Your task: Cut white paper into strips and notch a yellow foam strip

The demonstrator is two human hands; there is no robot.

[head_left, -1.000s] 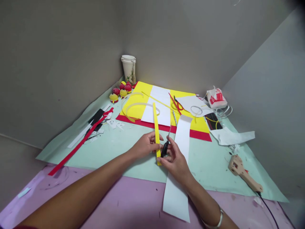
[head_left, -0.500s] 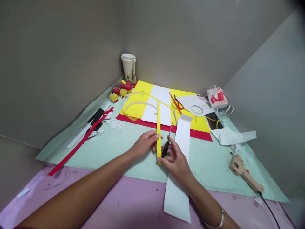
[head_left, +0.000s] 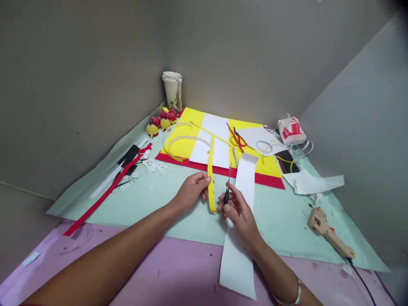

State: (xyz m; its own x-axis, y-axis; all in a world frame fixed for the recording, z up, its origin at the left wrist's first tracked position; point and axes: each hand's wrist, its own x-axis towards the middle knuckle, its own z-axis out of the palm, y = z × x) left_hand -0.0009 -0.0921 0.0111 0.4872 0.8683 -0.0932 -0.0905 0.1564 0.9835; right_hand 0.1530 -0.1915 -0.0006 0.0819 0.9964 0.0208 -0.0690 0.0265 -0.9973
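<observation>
My left hand (head_left: pixel 194 190) pinches a narrow yellow corrugated strip (head_left: pixel 211 193) between thumb and fingers, and the strip stands roughly upright with its lower end free. Just right of it, my right hand (head_left: pixel 239 212) is closed around the black handle of a thin pointed metal tool (head_left: pixel 226 196), its tip pointing up and away. A gap separates the right fingers from the strip. Under my right hand lies a long white paper strip (head_left: pixel 237 267). Beyond both hands are yellow sheets (head_left: pixel 186 146) with a white panel, on a red sheet (head_left: pixel 270 181).
A tan glue gun (head_left: pixel 331 238) with a cord lies at the right. Red strip (head_left: pixel 105 194) and black scraps (head_left: pixel 129 155) lie left. Several red and yellow round pieces (head_left: pixel 152 130) sit near a white cup (head_left: pixel 172 91). Red-handled scissors (head_left: pixel 237 140) and a white packet (head_left: pixel 291 129) are farther back.
My right hand has let go of the yellow strip's lower end and moved slightly right with the tool. The strip's lower end now curves and sits a little higher.
</observation>
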